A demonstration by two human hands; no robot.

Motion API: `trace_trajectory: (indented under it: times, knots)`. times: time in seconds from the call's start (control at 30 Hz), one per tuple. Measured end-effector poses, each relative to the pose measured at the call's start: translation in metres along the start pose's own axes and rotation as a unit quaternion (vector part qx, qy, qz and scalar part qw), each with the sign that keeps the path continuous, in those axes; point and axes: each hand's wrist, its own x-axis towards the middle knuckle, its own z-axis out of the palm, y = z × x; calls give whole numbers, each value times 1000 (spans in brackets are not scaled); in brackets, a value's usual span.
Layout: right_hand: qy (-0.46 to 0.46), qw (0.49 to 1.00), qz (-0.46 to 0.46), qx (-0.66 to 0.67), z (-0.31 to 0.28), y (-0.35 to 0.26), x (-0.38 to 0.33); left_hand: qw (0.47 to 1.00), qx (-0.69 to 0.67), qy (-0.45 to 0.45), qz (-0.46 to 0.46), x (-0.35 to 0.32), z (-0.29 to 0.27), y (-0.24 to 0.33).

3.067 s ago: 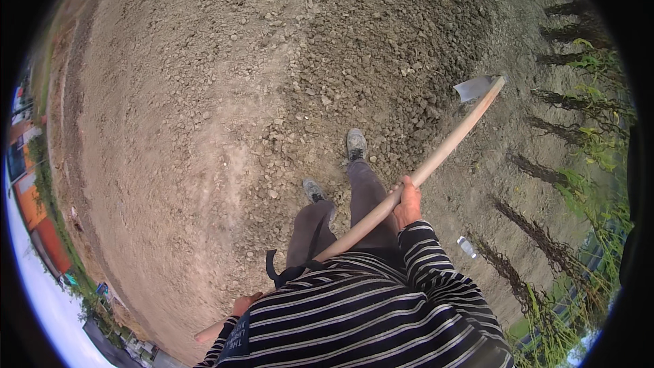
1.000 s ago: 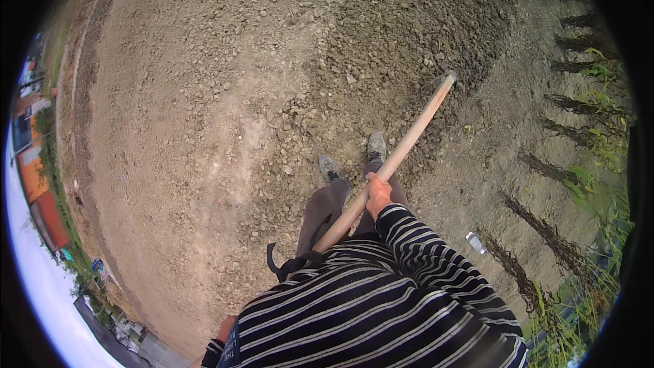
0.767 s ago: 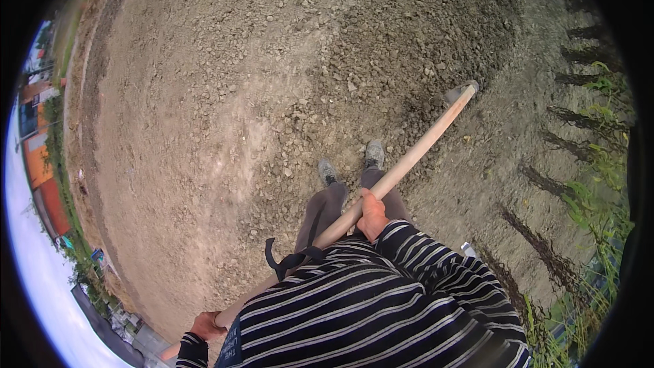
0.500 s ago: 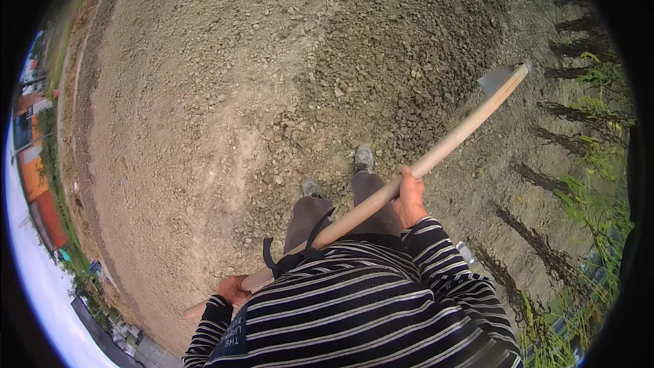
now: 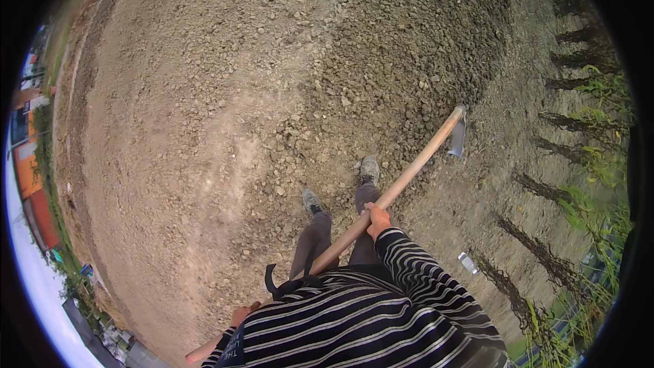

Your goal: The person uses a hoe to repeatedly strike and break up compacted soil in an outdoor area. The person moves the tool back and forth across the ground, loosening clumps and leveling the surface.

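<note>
A hoe with a long wooden handle [image 5: 417, 163] slants across my front, from lower left to upper right. Its metal blade [image 5: 457, 139] hangs toward the right side, by the edge between the dark loosened soil and the paler ground; whether it touches the soil I cannot tell. My right hand [image 5: 377, 221] is wrapped round the middle of the handle, in front of my legs. Near the handle's butt end my left hand [image 5: 243, 314] is closed on the wood, partly hidden by my striped sleeve and shirt.
Dark, crumbly soil [image 5: 409, 48] spreads ahead, with paler dry ground [image 5: 184, 129] to the left. Dried plants [image 5: 545, 252] stand in a row along the right. A clear bottle [image 5: 468, 263] lies near them. My shoes [image 5: 369, 170] stand on the clods.
The hoe's head has come down and nearer, and its blade has swung from the left of the handle to the right. My right hand has moved left and lower.
</note>
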Motion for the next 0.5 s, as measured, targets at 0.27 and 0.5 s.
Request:
trace_trajectory:
  times: [0.27, 0.5]
  knots:
    - [-98, 961, -149, 213, -46, -33, -85, 986, -5, 105, 133, 31, -27, -11]
    - [36, 947, -302, 104, -13, 35, -120, 982, -104, 79, 138, 33, -47, -58]
